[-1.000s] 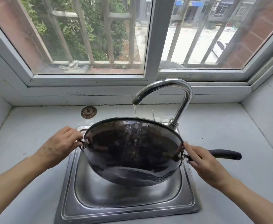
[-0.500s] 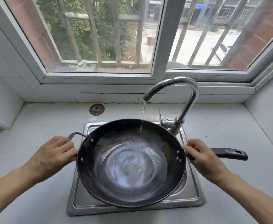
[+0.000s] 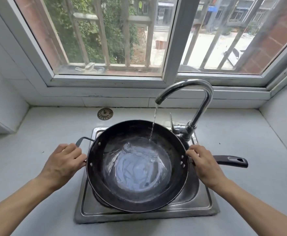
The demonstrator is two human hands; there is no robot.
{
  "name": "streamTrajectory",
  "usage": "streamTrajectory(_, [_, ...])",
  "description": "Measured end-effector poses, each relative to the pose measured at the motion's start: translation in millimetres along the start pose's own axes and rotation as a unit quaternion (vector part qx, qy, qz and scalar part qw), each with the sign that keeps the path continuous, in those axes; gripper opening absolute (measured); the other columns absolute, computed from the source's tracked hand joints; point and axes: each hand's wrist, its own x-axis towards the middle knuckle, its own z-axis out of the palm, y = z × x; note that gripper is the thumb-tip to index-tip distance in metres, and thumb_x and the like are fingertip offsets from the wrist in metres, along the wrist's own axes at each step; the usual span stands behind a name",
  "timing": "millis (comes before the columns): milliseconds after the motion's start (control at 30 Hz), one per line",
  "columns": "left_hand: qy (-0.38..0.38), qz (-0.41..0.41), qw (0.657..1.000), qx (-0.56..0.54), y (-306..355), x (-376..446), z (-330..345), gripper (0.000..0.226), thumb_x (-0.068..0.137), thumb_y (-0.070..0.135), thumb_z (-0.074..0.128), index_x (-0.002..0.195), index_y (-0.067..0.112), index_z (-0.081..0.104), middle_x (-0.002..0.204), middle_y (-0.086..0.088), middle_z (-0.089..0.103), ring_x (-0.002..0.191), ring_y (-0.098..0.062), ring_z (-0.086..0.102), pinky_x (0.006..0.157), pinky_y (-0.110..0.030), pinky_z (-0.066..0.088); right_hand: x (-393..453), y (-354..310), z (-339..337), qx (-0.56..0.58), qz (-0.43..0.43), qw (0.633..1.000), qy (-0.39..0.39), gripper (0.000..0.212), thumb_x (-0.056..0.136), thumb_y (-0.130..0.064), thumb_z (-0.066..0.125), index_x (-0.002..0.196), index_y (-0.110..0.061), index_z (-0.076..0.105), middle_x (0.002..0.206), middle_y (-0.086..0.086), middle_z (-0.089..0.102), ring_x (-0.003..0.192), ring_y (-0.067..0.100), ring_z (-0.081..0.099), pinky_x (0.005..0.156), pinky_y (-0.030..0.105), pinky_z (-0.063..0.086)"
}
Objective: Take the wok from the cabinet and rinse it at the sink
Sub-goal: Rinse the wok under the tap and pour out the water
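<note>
Two hands hold a dark wok (image 3: 137,167) level over the steel sink (image 3: 205,206), which is set into a pale worktop (image 3: 37,143) below a barred window (image 3: 108,36). On one side the left hand (image 3: 63,165) is clenched around the small loop handle (image 3: 81,140), part of which shows beyond the knuckles; on the other the right hand (image 3: 204,165) grips the long black handle (image 3: 231,161) close to the rim, the rest of that handle sticking out over the worktop. From the curved chrome tap (image 3: 193,92) a thin stream of water (image 3: 153,123) falls onto the far right inner wall of the wok, and a shallow pool with ripples lies in its bottom. Behind the sink, a round metal drain strainer (image 3: 105,113) lies on the worktop, well apart from the wok.
</note>
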Motion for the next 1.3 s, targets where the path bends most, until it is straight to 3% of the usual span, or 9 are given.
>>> streamTrajectory(433, [-0.083, -0.062, 0.993, -0.054, 28.8, -12.9, 0.8, 0.02, 0.086, 0.032, 0.049, 0.075, 0.018, 0.057, 0.071, 0.0, 0.053, 0.072, -0.029, 0.054, 0.069, -0.038, 0.036, -22.3, -3.5, 16.8, 0.046, 0.108, 0.993, -0.032, 0.05, 0.057, 0.02, 0.063, 0.092, -0.015, 0.056, 0.099, 0.0, 0.052, 0.086, 0.021, 0.05, 0.072, 0.039, 0.048])
streamTrajectory(500, [-0.124, -0.066, 0.987, -0.077, 26.6, -5.8, -6.8, 0.017, 0.083, 0.034, 0.064, 0.076, 0.02, 0.058, 0.071, 0.003, 0.054, 0.07, -0.028, 0.054, 0.063, -0.037, 0.037, -20.3, -6.6, 15.8, 0.052, 0.138, 0.989, -0.027, 0.049, 0.058, 0.019, 0.063, 0.09, -0.017, 0.055, 0.095, -0.001, 0.051, 0.083, 0.019, 0.049, 0.071, 0.037, 0.047])
streamTrajectory(567, [-0.173, -0.077, 0.976, -0.105, 26.4, 2.6, -16.6, 0.028, 0.068, 0.028, 0.085, 0.076, 0.021, 0.059, 0.074, 0.004, 0.054, 0.069, -0.026, 0.053, 0.057, -0.036, 0.041, -20.8, -8.4, 13.1, 0.045, 0.157, 0.986, -0.028, 0.046, 0.059, 0.016, 0.066, 0.087, -0.019, 0.055, 0.09, -0.003, 0.051, 0.079, 0.02, 0.048, 0.068, 0.036, 0.044])
streamTrajectory(633, [-0.197, -0.091, 0.969, -0.118, 26.8, 9.5, -29.4, 0.038, 0.059, 0.025, 0.092, 0.078, 0.022, 0.059, 0.079, 0.005, 0.055, 0.07, -0.023, 0.053, 0.055, -0.034, 0.043, -24.9, -7.6, 9.9, 0.037, 0.17, 0.984, -0.048, 0.045, 0.061, 0.011, 0.071, 0.088, -0.021, 0.056, 0.09, -0.004, 0.052, 0.078, 0.019, 0.049, 0.068, 0.035, 0.042])
streamTrajectory(867, [-0.215, -0.139, 0.962, -0.098, 29.4, 38.1, -62.9, 0.047, 0.049, 0.023, 0.095, 0.084, 0.017, 0.063, 0.094, 0.0, 0.058, 0.075, -0.026, 0.057, 0.052, -0.033, 0.047, -41.6, -12.1, -6.9, 0.053, 0.216, 0.963, -0.154, 0.044, 0.079, -0.02, 0.07, 0.12, -0.024, 0.053, 0.115, -0.006, 0.054, 0.109, 0.017, 0.047, 0.097, 0.028, 0.037])
streamTrajectory(1000, [-0.259, -0.14, 0.953, -0.067, 18.6, 46.5, -63.7, 0.071, 0.039, 0.037, 0.097, 0.102, 0.019, 0.069, 0.103, -0.001, 0.066, 0.088, -0.028, 0.062, 0.057, -0.038, 0.055, -35.8, -12.9, -14.3, 0.053, 0.23, 0.951, -0.197, 0.042, 0.083, -0.028, 0.067, 0.122, -0.025, 0.052, 0.12, -0.006, 0.054, 0.113, 0.017, 0.047, 0.1, 0.03, 0.037])
streamTrajectory(1067, [-0.302, -0.153, 0.938, -0.07, 16.1, 48.3, -64.3, 0.082, 0.046, 0.043, 0.093, 0.12, 0.022, 0.065, 0.118, 0.001, 0.065, 0.105, -0.026, 0.062, 0.07, -0.039, 0.057, -29.7, -12.7, -17.1, 0.049, 0.237, 0.945, -0.22, 0.041, 0.083, -0.031, 0.065, 0.122, -0.025, 0.053, 0.119, -0.004, 0.054, 0.112, 0.019, 0.049, 0.097, 0.031, 0.039])
streamTrajectory(1167, [-0.304, -0.141, 0.939, -0.081, 15.4, 49.7, -63.2, 0.076, 0.072, 0.044, 0.075, 0.141, 0.03, 0.046, 0.144, 0.01, 0.047, 0.132, -0.019, 0.044, 0.094, -0.032, 0.048, -18.0, -14.7, -22.5, 0.057, 0.241, 0.941, -0.232, 0.044, 0.084, -0.034, 0.064, 0.126, -0.025, 0.052, 0.121, -0.001, 0.055, 0.112, 0.021, 0.051, 0.098, 0.033, 0.042])
streamTrajectory(1300, [-0.322, -0.144, 0.932, -0.086, 14.7, 55.3, -65.2, 0.07, 0.075, 0.041, 0.073, 0.139, 0.032, 0.045, 0.147, 0.012, 0.042, 0.134, -0.017, 0.04, 0.097, -0.031, 0.046, 10.7, -26.0, -29.0, 0.103, 0.209, 0.959, -0.16, 0.047, 0.087, -0.03, 0.064, 0.131, -0.026, 0.049, 0.126, -0.002, 0.053, 0.116, 0.018, 0.05, 0.102, 0.033, 0.04])
